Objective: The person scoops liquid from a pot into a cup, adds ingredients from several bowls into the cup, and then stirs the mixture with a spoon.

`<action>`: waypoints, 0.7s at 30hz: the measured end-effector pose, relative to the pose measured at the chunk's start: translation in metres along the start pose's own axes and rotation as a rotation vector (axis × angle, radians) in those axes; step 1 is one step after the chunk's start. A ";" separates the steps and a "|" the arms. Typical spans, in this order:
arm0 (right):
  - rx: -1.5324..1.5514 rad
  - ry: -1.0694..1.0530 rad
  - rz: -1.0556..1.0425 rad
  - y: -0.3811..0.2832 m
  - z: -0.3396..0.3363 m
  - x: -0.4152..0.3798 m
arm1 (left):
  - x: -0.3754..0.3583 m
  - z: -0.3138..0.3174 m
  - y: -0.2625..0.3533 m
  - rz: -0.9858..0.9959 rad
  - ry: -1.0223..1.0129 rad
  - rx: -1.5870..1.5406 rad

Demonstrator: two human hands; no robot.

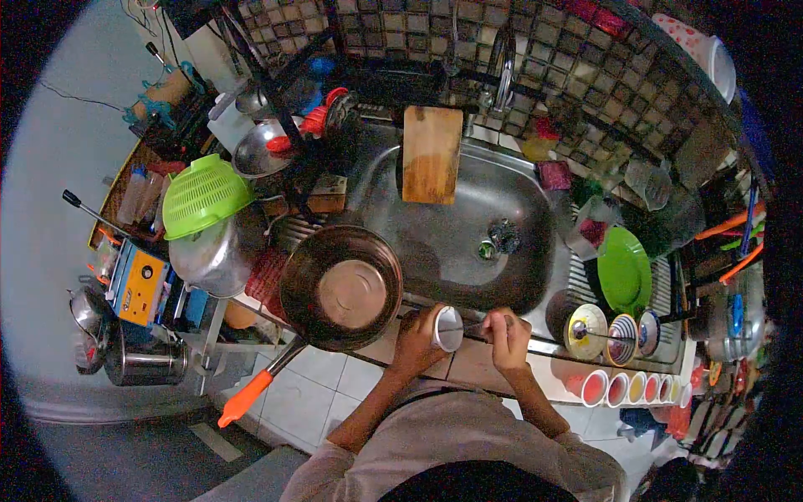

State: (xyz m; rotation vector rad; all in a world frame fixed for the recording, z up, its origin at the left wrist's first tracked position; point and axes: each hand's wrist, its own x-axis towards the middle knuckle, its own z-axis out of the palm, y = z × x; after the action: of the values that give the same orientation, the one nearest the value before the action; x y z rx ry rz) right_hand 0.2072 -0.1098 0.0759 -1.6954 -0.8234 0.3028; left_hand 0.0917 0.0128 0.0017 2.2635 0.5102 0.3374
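At the sink's front edge, my left hand [418, 341] is wrapped round a white cup [448, 329], its open mouth facing up toward me. Just right of the cup is my right hand [507, 339], with the fingers drawn together; whatever they may pinch is too small to make out. A dark frying pan [305, 289] with an orange handle [246, 398] lies left of my left hand. Right of my right hand, a yellow-and-white bowl [587, 345], a striped bowl [621, 351] and a smaller bowl [648, 333] lean on the drainboard.
Behind my hands is the steel sink [401, 243], with a wooden board [432, 159] across its back and a faucet [503, 67] above. A green plate [624, 272] rests on the right drainboard. Several cups [594, 388] line the front right edge. A green colander [206, 197] sits left.
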 end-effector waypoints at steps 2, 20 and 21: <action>-0.166 -0.016 -0.065 0.006 -0.003 0.000 | 0.000 0.002 0.000 -0.006 0.016 -0.009; -0.101 0.005 -0.018 0.007 0.000 0.001 | 0.002 0.005 -0.003 -0.019 0.019 -0.011; -0.102 0.005 -0.018 0.006 -0.001 0.001 | 0.003 0.004 -0.002 0.001 0.041 -0.031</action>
State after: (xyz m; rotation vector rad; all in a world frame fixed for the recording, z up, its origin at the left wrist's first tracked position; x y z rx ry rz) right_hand 0.2109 -0.1101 0.0704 -1.7820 -0.8627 0.2480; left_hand 0.0952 0.0130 -0.0026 2.2308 0.5220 0.3900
